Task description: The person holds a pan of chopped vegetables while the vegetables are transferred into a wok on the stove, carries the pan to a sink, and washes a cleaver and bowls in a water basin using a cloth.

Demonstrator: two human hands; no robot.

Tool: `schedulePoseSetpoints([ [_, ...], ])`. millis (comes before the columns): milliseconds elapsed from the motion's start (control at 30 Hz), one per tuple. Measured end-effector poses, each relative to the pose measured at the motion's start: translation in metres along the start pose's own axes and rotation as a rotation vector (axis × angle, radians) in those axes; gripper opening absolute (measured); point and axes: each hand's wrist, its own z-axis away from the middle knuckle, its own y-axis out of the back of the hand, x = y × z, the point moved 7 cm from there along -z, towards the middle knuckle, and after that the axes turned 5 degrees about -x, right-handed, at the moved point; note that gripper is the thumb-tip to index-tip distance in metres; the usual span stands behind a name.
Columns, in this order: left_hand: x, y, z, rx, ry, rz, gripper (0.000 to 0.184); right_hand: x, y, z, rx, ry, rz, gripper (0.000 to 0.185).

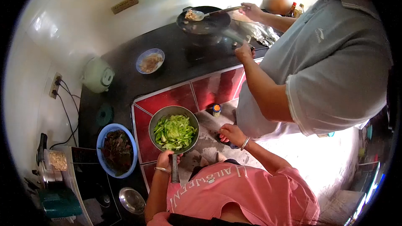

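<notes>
My left hand (pixel 165 160) is wrapped round the dark handle of a frying pan (pixel 153 136), held in front of the counter's edge. Chopped green vegetables (pixel 175 132) fill the middle of the pan. To the right of the pan, my right hand (pixel 233 134) is raised with its fingers curled closed; whether anything is inside them is hidden. Beyond the pan, a small jar with an orange top (pixel 216 109) stands low by the red tiled front.
A co-worker in a grey shirt (pixel 335 58) stands at the right, holding a wok (pixel 209 28) and a spatula (pixel 199 16) with food on it. The black counter (pixel 125 88) bears a bowl (pixel 150 61), a blue basket of dark leaves (pixel 100 147), a green appliance (pixel 97 74) and a metal lid (pixel 132 200).
</notes>
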Motion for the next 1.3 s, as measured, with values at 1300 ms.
schedulePoseSetpoints([
  [1300,0.021,-0.029,0.009,0.112,-0.227,-0.025,0.02,-0.036,-0.017,-0.013,0.133,0.338,0.204,0.019],
])
